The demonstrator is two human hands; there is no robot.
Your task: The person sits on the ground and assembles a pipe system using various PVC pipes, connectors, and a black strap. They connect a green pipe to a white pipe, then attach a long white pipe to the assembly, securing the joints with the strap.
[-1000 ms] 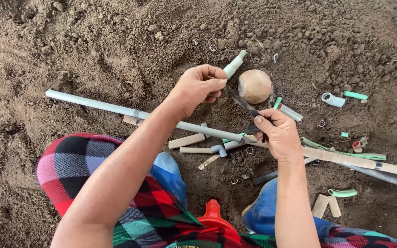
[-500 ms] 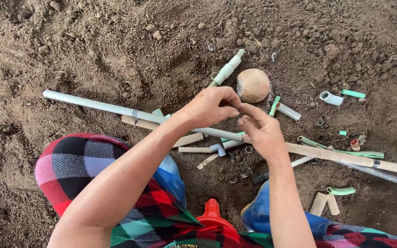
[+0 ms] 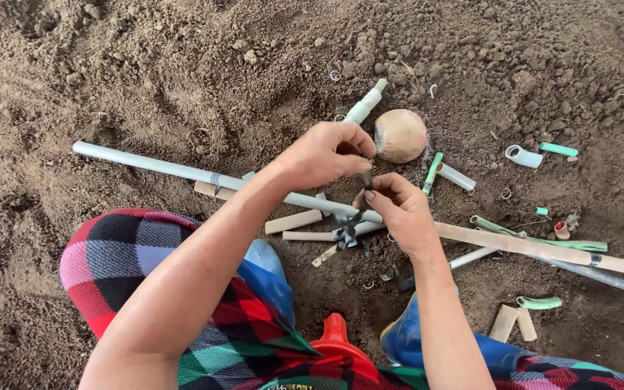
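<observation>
Left hand (image 3: 326,153) and right hand (image 3: 397,211) meet over loose brown soil (image 3: 146,65), fingertips pinched narrow on a small dark strip (image 3: 365,177) — thin, looks like tape or ribbon, too small to tell which. More of the dark material hangs in a crumpled bunch (image 3: 346,227) just below the fingers.

Under the fingers runs a long grey pipe (image 3: 146,164), smooth and straight, partly hidden by the left wrist. Just beyond the fingertips sits a round tan ball-shaped object (image 3: 400,135), dusty, with a short pale green tube (image 3: 365,106) beside it.

Below the fingers — tan cylindrical offcuts (image 3: 294,221), matte. To the right of the fingers a long tan stick (image 3: 536,248), green curved clips (image 3: 539,302), a small grey elbow fitting (image 3: 523,156). Blue rubber boots (image 3: 272,273) and red plaid trousers (image 3: 124,253) close to the camera.
</observation>
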